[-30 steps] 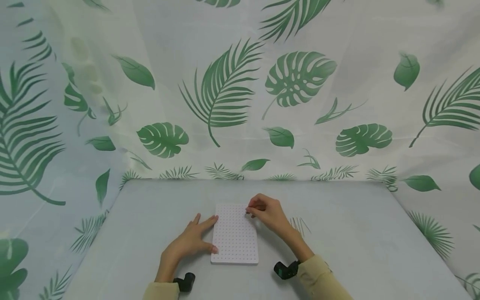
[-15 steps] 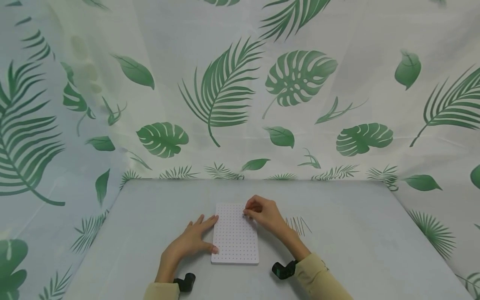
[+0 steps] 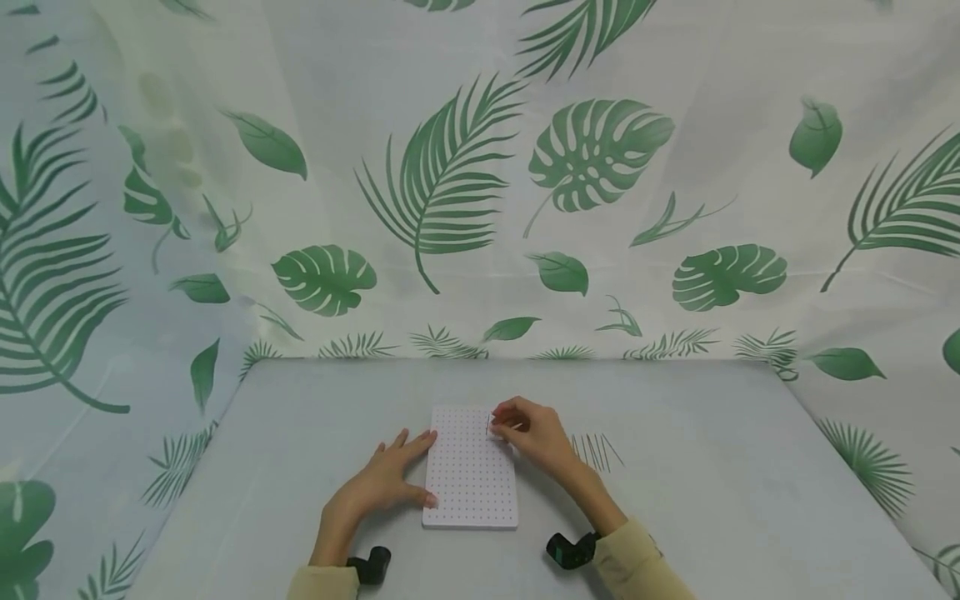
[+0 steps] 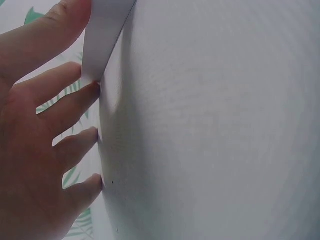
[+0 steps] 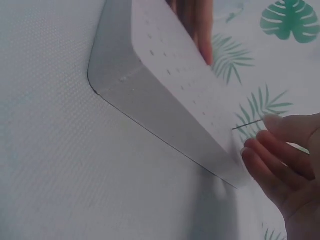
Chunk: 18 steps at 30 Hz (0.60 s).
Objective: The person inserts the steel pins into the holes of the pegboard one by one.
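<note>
While two pale yellow sleeves (image 3: 641,560) poke in at the near edge, a black left wrist camera (image 3: 375,565) and a black right wrist camera (image 3: 572,552) sit just past the cuffs. The right one has a little greenish patch, too small to read. The left hand (image 3: 382,482) has its fingers spread wide, and its thumb and pointing finger touch the left edge of a white pegboard (image 3: 470,475). The pegboard lies flat on the pale grey table (image 3: 712,467), with rows of tiny holes in its top. The right hand (image 3: 538,432) is by the board's far right corner and pinches a thin dark pin (image 5: 247,124). The pin is over the board, but I cannot tell if its tip is in a hole. Right of that hand, a few loose dark pins (image 3: 595,454) lie side by side on the table. At the back hangs a white cloth (image 3: 465,304) printed with green palm leaves and split leaves.
</note>
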Each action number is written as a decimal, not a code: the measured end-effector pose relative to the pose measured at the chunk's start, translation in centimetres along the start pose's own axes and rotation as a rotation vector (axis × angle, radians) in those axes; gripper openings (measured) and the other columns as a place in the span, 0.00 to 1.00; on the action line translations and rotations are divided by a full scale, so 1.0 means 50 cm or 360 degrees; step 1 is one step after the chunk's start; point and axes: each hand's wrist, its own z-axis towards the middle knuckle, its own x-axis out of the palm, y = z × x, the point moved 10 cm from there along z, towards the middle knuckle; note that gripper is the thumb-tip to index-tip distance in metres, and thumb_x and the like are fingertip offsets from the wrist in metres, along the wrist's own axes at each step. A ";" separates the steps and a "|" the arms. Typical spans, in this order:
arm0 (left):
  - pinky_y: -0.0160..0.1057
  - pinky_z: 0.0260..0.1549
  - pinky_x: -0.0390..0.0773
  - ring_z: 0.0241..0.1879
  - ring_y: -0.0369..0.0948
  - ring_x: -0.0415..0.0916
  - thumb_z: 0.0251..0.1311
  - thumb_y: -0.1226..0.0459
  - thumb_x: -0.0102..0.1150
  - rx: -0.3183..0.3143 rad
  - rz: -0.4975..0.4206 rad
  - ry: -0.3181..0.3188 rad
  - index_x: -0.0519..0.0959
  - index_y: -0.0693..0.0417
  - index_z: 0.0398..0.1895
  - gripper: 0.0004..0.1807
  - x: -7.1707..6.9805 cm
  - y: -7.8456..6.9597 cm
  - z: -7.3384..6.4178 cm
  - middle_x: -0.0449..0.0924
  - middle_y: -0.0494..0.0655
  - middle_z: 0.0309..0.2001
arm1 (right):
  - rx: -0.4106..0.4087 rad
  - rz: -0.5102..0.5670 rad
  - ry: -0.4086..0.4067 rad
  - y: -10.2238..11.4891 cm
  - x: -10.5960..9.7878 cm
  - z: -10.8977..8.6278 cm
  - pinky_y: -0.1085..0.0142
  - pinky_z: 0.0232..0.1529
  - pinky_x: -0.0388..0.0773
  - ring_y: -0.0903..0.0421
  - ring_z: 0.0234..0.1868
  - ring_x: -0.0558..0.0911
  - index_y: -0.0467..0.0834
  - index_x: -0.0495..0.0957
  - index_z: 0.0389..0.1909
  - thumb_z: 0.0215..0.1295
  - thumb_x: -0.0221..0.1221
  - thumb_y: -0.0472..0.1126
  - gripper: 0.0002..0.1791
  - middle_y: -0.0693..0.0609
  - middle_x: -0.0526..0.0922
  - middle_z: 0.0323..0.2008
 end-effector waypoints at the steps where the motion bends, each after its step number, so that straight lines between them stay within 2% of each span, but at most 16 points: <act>1: 0.69 0.77 0.41 0.80 0.64 0.46 0.41 0.55 0.82 -0.0004 0.0001 0.0001 0.67 0.53 0.76 0.54 0.000 0.000 0.000 0.62 0.58 0.78 | 0.0006 -0.0010 -0.0013 -0.001 -0.005 -0.004 0.69 0.39 0.86 0.56 0.39 0.89 0.43 0.84 0.42 0.61 0.71 0.33 0.10 0.51 0.90 0.39; 5: 0.69 0.76 0.40 0.80 0.64 0.45 0.40 0.56 0.82 -0.0033 -0.0022 -0.0001 0.68 0.52 0.77 0.55 -0.001 -0.001 -0.002 0.61 0.59 0.78 | 0.0084 -0.0035 -0.0070 -0.010 -0.033 -0.022 0.69 0.39 0.86 0.58 0.37 0.88 0.45 0.85 0.41 0.59 0.72 0.33 0.10 0.53 0.90 0.37; 9: 0.69 0.77 0.39 0.81 0.64 0.44 0.40 0.56 0.82 -0.0026 -0.0048 0.0004 0.67 0.53 0.77 0.55 -0.005 -0.005 -0.006 0.61 0.57 0.78 | 0.0192 -0.0075 -0.0069 -0.028 -0.058 -0.040 0.69 0.38 0.83 0.61 0.34 0.84 0.47 0.86 0.39 0.60 0.72 0.34 0.09 0.56 0.89 0.35; 14: 0.67 0.77 0.39 0.80 0.64 0.45 0.40 0.57 0.82 0.0013 -0.0048 0.0003 0.67 0.54 0.76 0.55 -0.004 -0.005 -0.006 0.63 0.55 0.78 | 0.0190 -0.0142 -0.0016 -0.039 -0.088 -0.056 0.69 0.37 0.81 0.63 0.34 0.82 0.47 0.86 0.40 0.62 0.71 0.36 0.07 0.57 0.88 0.36; 18: 0.67 0.77 0.39 0.80 0.64 0.46 0.40 0.56 0.82 0.0001 -0.0040 0.0006 0.67 0.54 0.77 0.55 0.000 -0.004 -0.006 0.63 0.56 0.78 | 0.0227 -0.0168 0.0004 -0.051 -0.113 -0.068 0.70 0.34 0.78 0.65 0.31 0.80 0.46 0.86 0.41 0.62 0.71 0.36 0.07 0.56 0.88 0.36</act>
